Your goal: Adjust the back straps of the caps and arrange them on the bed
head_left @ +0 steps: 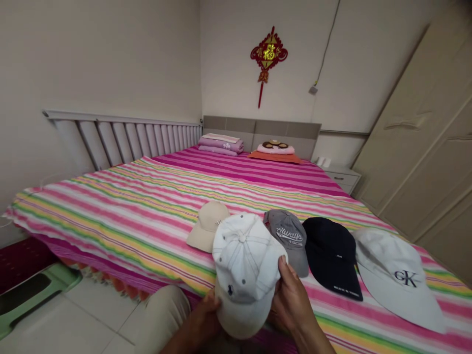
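A white baseball cap (247,255) with a small dark emblem is held up over the near edge of the bed, its brim pointing toward me. My left hand (202,317) grips it at the left side of the brim. On its right side, my right hand (293,297) holds the edge, thumb on top and the other fingers partly hidden beneath. Behind it to the left lies a beige cap (208,223). To the right, a grey cap (289,241) with white lettering, a black cap (332,255) and a white cap (400,275) marked CK lie in a row.
A striped sheet (121,206) covers the bed. Folded purple bedding (221,144) and an orange pillow (275,156) lie by the headboard (265,132). A metal rail (140,140) runs along the left. A green stool (40,292) stands on the floor, and a nightstand (341,178) at the back right.
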### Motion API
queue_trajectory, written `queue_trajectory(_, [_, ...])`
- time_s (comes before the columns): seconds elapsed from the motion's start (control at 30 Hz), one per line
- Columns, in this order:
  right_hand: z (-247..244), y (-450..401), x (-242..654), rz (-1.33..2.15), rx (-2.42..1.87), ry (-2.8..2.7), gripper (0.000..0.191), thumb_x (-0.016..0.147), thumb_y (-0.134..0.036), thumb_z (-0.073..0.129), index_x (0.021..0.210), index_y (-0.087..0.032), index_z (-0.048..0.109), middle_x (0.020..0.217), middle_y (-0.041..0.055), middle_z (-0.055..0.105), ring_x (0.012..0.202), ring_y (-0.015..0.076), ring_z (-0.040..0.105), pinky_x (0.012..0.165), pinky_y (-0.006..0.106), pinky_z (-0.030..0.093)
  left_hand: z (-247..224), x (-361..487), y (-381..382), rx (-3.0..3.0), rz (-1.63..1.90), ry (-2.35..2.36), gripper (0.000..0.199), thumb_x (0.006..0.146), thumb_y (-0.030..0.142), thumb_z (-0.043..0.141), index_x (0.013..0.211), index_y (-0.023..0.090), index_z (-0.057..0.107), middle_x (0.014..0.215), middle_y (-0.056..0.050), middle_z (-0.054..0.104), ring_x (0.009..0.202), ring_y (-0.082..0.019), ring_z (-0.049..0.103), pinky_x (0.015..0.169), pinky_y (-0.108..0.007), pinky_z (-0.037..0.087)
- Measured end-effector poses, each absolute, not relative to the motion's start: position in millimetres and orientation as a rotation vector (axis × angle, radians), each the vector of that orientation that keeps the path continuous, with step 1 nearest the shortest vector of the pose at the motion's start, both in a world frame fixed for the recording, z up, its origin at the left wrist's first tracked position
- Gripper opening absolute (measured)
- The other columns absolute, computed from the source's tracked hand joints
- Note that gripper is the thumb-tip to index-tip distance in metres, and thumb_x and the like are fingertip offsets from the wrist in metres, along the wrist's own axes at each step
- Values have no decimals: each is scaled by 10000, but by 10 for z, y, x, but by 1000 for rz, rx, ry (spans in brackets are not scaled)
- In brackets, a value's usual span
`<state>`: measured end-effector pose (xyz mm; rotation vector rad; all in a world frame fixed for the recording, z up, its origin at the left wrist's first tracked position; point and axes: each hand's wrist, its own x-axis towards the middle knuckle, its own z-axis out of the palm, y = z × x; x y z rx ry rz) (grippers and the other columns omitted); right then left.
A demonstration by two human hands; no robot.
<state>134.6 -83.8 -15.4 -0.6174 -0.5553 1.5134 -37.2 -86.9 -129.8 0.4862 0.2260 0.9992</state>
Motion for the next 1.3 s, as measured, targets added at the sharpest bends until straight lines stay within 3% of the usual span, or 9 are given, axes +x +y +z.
queue_trajectory(0.17, [-329, -879, 1496, 1541, -639, -483, 300, 729, -365, 613, 970, -190, 648, 906, 68, 702, 976, 246, 586, 902, 405, 388, -1069, -550, -575, 492, 1080, 162, 197, 766, 254, 555, 909, 183, 670, 930, -38, 684, 994, -177, 572, 955, -263, 342])
queue_trajectory(0.3, [-446, -945, 1585, 1567, -661, -484, 240, 706, -333, 644, 905, -202, 670, 903, 61, 703, 963, 250, 592, 897, 403, 393, -865, -540, -470, 521, 993, 188, 269, 724, 314, 602, 922, 144, 665, 919, -79, 685, 1089, -231, 506, 1000, -342, 274])
queue_trajectory(0.43, [-551, -1038, 1676, 1636, -663, -575, 242, 719, -318, 632, 926, -197, 666, 938, 83, 692, 935, 263, 603, 866, 416, 409, -582, -447, -504, 502, 864, 207, 415, 646, 479, 622, 844, 119, 679, 836, -107, 691, 1021, -293, 542, 925, -408, 346])
queue_trajectory(0.6, [-579, -1140, 1738, 1729, -641, -732, 263, 718, -270, 634, 968, -189, 651, 961, 101, 682, 917, 264, 609, 838, 411, 422, -375, -285, -590, 605, 1006, 379, 240, 626, 194, 667, 856, 125, 663, 706, -71, 681, 697, -209, 627, 701, -322, 450])
queue_trajectory(0.77, [-437, -1158, 1749, 1756, -612, -744, 379, 674, -303, 671, 1029, -178, 625, 930, 121, 687, 857, 268, 631, 813, 415, 437, -386, -244, -620, 654, 929, 374, 210, 559, 115, 677, 767, 93, 659, 608, -42, 642, 513, -121, 560, 520, -217, 407])
queue_trajectory(0.9, [-352, -1150, 1778, 1722, -670, -716, 490, 621, -201, 711, 1094, -170, 586, 884, 112, 699, 798, 269, 646, 785, 419, 454, -395, -254, -627, 600, 948, 377, 183, 553, 142, 696, 725, 104, 650, 571, -14, 618, 491, -101, 545, 501, -196, 388])
queue_trajectory(1.07, [-378, -1160, 1818, 1649, -711, -581, 519, 608, -195, 714, 1108, -210, 576, 872, 93, 705, 765, 265, 655, 790, 421, 454, -389, -276, -621, 561, 1024, 448, 124, 669, 221, 654, 746, 125, 640, 551, -14, 621, 515, -127, 579, 619, -255, 436])
queue_trajectory(1.3, [-388, -1218, 1819, 1754, -647, -622, 422, 521, -302, 768, 907, -164, 669, 818, 112, 707, 826, 300, 637, 791, 427, 448, -364, -274, -602, 454, 1043, 480, 86, 655, 197, 671, 675, 130, 621, 550, 2, 635, 503, -118, 581, 673, -267, 447])
